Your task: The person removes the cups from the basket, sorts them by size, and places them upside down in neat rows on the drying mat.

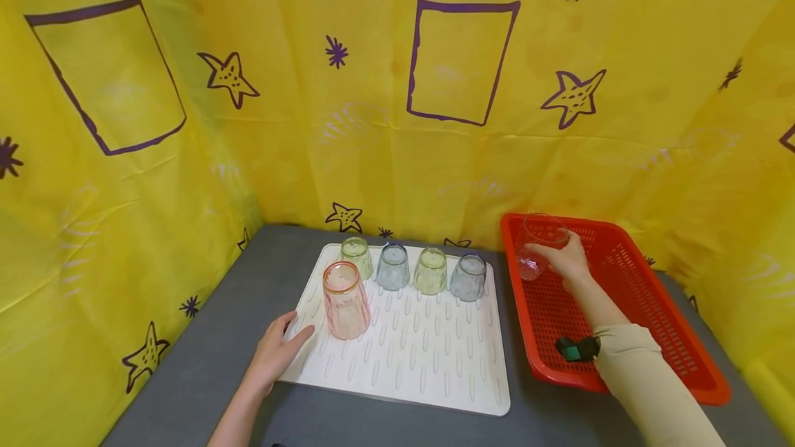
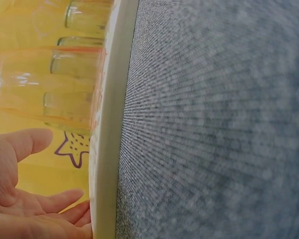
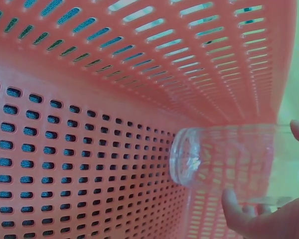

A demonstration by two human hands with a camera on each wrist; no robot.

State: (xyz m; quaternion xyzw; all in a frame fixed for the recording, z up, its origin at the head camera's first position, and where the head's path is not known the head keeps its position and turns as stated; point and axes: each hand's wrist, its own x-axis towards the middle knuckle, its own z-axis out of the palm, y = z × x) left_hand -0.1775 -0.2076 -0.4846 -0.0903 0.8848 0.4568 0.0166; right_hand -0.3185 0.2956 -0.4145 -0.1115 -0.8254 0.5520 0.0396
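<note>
My right hand point(image 1: 566, 257) reaches into the red basket point(image 1: 630, 295) and grips a tall clear glass point(image 1: 531, 269), thumb on one side and fingers on the other. In the right wrist view the thick base of this glass point(image 3: 187, 157) points toward the basket's bottom. At the left edge of the white ribbed tray point(image 1: 428, 357) is my left hand point(image 1: 276, 350), thumb and fingers spread and holding nothing. Just beside it, apart from the fingers, a tall pink glass point(image 1: 346, 305) stands on the tray.
Along the tray's back edge stand shorter tumblers: a green one point(image 1: 356, 257), a blue one point(image 1: 393, 267), another green one point(image 1: 430, 271) and another blue one point(image 1: 468, 278). A yellow patterned cloth point(image 1: 373, 157) hangs behind the grey table point(image 1: 205, 364).
</note>
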